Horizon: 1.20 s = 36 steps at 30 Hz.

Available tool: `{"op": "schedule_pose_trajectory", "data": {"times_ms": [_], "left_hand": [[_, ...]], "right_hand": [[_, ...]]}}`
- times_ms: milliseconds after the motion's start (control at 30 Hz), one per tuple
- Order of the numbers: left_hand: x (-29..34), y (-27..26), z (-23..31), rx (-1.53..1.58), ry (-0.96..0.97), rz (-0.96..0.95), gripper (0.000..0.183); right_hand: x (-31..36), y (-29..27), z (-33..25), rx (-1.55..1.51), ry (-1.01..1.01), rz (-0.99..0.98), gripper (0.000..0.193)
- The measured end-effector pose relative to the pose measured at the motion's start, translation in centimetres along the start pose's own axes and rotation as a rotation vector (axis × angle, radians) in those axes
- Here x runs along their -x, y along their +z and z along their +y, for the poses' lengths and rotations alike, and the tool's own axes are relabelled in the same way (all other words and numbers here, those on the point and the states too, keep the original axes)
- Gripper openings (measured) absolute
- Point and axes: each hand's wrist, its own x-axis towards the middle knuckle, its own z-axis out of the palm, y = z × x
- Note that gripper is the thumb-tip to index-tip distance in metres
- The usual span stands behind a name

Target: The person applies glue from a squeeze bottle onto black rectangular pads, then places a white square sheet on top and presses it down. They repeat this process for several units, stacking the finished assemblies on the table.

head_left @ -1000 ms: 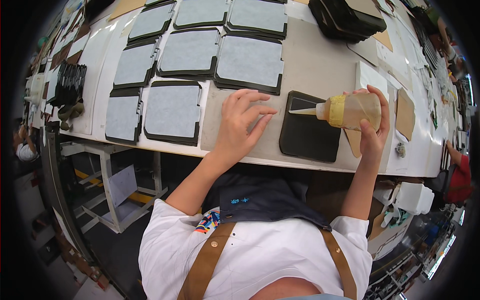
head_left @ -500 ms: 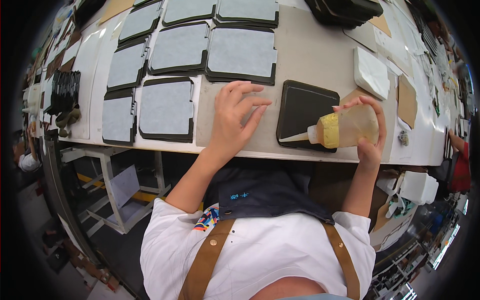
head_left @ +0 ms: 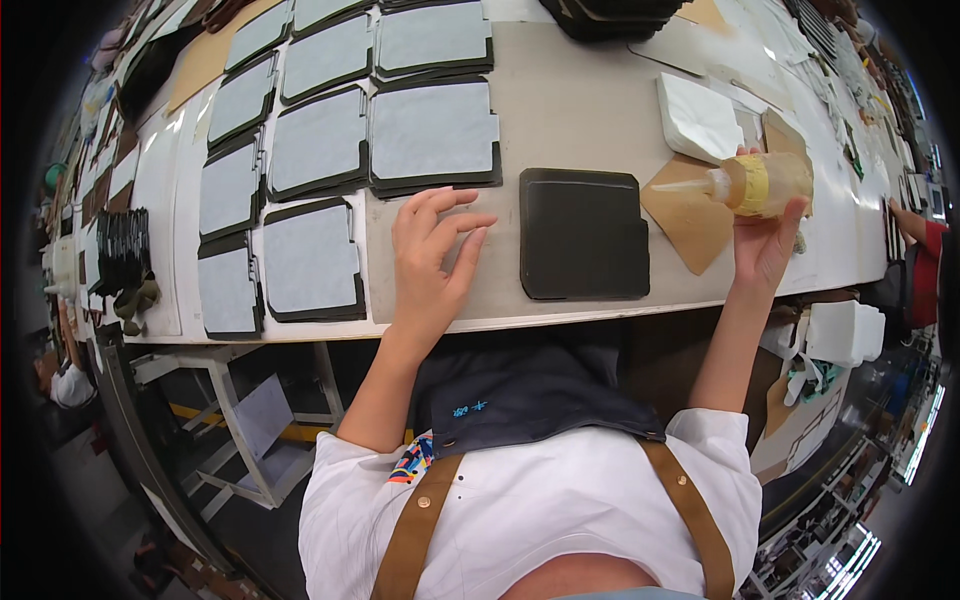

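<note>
Though fingers wrap it, glue bottle shows, clamped in right hand, nozzle left over tan piece. Left hand flat, fingers spread on bare worktop beside dark panel near front edge.

A leather panel lies on the workbench between the left hand and the right hand (which holds a glue bottle).

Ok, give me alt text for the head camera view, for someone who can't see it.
Seen from above, a person's right hand holds a yellowish squeeze bottle sideways, nozzle toward a dark square panel on a long worktable, while the left hand rests open beside the panel. Rows of grey-faced panels cover the table's left side.
</note>
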Motion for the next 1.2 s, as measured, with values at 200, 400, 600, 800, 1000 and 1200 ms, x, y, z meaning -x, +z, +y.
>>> {"op": "schedule_pose_trajectory", "data": {"times_ms": [200,400,600,800,1000,1200], "left_hand": [[-0.1,-0.1,0.3,-0.013,-0.011,-0.006,0.013],[-0.1,-0.1,0.4,-0.019,-0.022,-0.011,0.013],[0.0,0.0,0.3,-0.015,-0.017,-0.008,0.012],[0.0,-0.1,0.3,-0.031,-0.013,-0.012,0.012],[0.0,0.0,0.3,-0.037,-0.008,-0.014,0.012],[0.0,0.1,0.2,-0.039,-0.005,-0.019,0.013]], "right_hand": [[-0.7,0.2,-0.5,0.466,-0.174,-0.155,0.093],[-1.0,0.8,-0.2,0.430,-0.218,-0.235,0.086],[-1.1,1.0,-0.2,0.452,-0.232,-0.259,0.087],[-1.0,1.1,-0.5,0.477,-0.238,-0.296,0.088],[-0.2,0.5,-0.8,0.498,-0.227,-0.304,0.090],[0.9,0.6,-1.2,0.509,-0.253,-0.308,0.092]]}}
